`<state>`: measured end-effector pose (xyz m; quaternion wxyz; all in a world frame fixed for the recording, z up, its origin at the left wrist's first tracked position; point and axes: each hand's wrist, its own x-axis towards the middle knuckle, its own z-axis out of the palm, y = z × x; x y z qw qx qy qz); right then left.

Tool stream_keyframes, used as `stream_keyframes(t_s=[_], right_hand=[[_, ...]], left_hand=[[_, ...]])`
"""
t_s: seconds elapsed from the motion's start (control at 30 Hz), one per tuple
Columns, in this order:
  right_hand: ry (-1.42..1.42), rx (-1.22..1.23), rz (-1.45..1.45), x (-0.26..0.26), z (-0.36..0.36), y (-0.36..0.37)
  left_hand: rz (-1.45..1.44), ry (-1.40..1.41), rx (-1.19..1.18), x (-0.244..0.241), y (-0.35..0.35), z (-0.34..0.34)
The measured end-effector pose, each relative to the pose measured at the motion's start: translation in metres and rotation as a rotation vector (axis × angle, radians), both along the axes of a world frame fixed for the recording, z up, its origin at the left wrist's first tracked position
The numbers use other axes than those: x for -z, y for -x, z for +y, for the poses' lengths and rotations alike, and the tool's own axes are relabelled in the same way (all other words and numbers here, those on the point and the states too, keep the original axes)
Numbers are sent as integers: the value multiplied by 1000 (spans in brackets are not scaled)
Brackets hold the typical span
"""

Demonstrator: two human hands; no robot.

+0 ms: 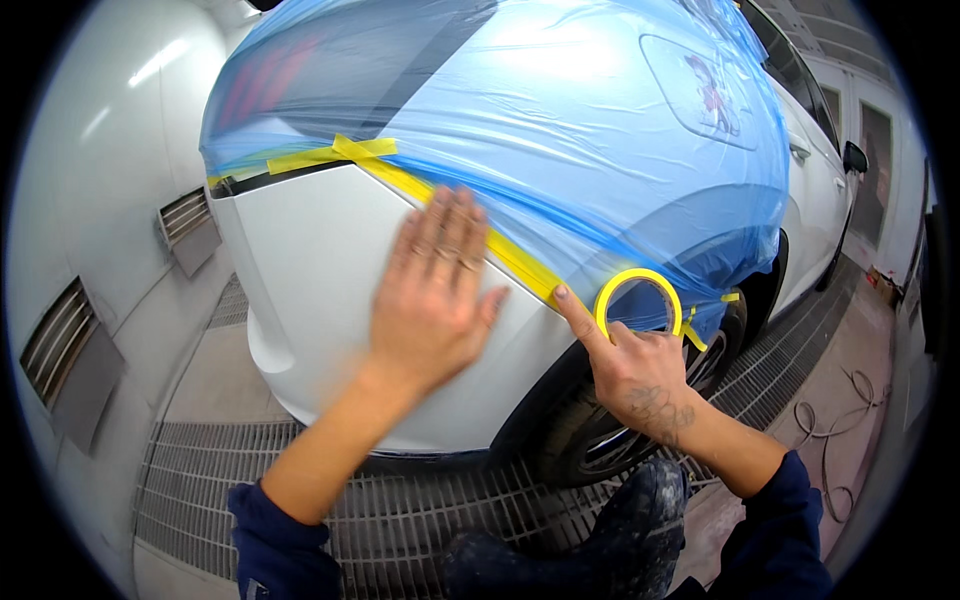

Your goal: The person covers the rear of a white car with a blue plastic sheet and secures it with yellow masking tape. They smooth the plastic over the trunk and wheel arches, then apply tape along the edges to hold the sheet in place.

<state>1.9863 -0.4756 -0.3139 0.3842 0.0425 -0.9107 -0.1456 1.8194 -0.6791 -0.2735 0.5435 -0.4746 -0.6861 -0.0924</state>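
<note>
My left hand (435,300) lies flat over the white rear bumper (315,255), fingers extended and thumb apart, its fingertips on a strip of yellow masking tape (521,262). That strip slants along the bumper's upper edge, where blue masking film (525,120) covers the car body above. My right hand (637,367) grips a roll of yellow masking tape (601,300), with the lower part of the roll hidden by the fingers. Its extended index finger presses on the strip's lower end, near the wheel arch. Another short tape piece (307,159) crosses the strip at the bumper's top corner.
Below the bumper is the rear tire (577,442), above a metal floor grating (420,502). My dark, spattered boot (649,502) is close to the wheel. A hose (814,431) curls on the floor at right. Wall vents (64,345) line the left side.
</note>
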Motion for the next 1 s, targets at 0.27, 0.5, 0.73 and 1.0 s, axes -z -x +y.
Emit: stream_keyframes(t_s=[0.27,0.5,0.73,1.0], right_hand=[[302,-156,38,-12,2,20],[125,-800,352,36,-59,-34],[411,-674,253,9,-55,-35],[237,-523,31,-7,-55,-6]], left_hand=[[-100,159,104,52,-33,42],[18,271,94,50,-31,47],[-1171,47,915,12,-75,-23],[-935,-209,588,-25,-29,-48]])
